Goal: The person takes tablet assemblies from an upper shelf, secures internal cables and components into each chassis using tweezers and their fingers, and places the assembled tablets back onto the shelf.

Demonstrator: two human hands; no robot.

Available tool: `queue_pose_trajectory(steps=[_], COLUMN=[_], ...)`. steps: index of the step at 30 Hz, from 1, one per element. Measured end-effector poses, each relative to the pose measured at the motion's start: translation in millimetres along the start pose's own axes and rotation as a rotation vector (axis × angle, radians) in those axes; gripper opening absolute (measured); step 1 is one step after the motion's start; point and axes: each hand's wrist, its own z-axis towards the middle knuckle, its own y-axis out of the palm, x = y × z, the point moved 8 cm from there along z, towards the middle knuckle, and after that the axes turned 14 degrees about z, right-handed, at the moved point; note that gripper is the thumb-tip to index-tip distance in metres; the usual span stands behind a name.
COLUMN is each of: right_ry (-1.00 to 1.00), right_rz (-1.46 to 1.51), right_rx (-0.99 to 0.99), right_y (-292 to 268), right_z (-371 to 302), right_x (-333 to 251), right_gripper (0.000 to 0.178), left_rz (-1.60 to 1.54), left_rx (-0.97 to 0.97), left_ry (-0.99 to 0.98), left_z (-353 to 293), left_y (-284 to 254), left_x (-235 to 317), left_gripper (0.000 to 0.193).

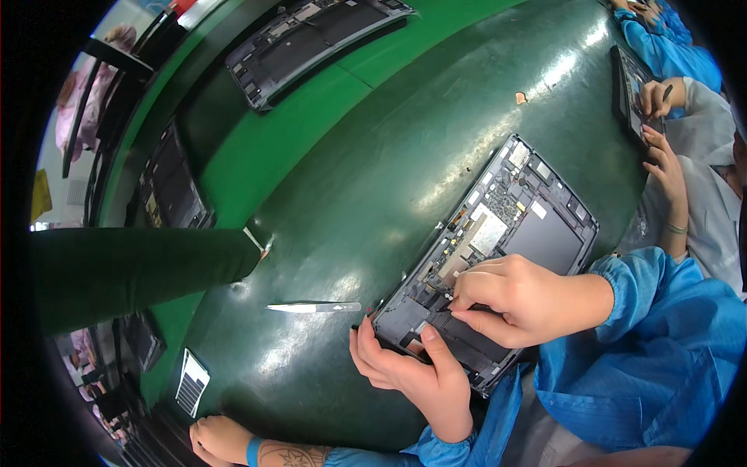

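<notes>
An opened tablet (545,233) lies tilted on the dark green table, its circuit boards and dark battery cells bare. My left hand (412,370) grips its near-left corner, thumb on the inner face and fingers along the outer edge. Over the middle of the tablet, my right hand (517,300) is closed in a pinch, fingertips down at the boards near a small dark part. What sits between those fingertips is too small to make out. Left of the tablet rests a pair of metal tweezers (315,307), touched by neither hand.
On the green belt (327,101) beyond the table stand another opened tablet (311,47) and a further one (173,183). A dark green post (148,272) juts in from the left. Co-workers' hands show at lower left (222,440) and far right (661,159).
</notes>
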Motion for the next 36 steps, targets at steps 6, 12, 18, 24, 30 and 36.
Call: queue_pose_trajectory(steps=[6, 12, 18, 24, 30, 36], right_ry=[0.131, 0.165, 0.236, 0.058, 0.148, 0.009], right_rz=[0.005, -0.064, 0.197, 0.024, 0.055, -0.197], right_rx=[-0.121, -0.457, -0.549, -0.604, -0.595, -0.529], right_y=[-12, -3, 7, 13, 21, 38], right_z=[16, 57, 70, 66, 69, 62], right_x=[-7, -15, -3, -8, -9, -25], right_gripper=[0.010, 0.015, 0.013, 0.009, 0.013, 0.020], left_rz=[-0.283, -0.030, -0.248, -0.274, -0.235, -0.102], left_rx=[-0.024, -0.003, 0.028, 0.006, 0.035, 0.004], left_ry=[-0.098, -0.065, -0.140, -0.160, -0.101, -0.088], left_z=[1, -1, 3, 3, 4, 7], left_y=[6, 1, -2, 1, -6, -14], left_x=[3, 7, -7, -10, -16, -25], left_gripper=[0.070, 0.068, 0.073, 0.074, 0.071, 0.070])
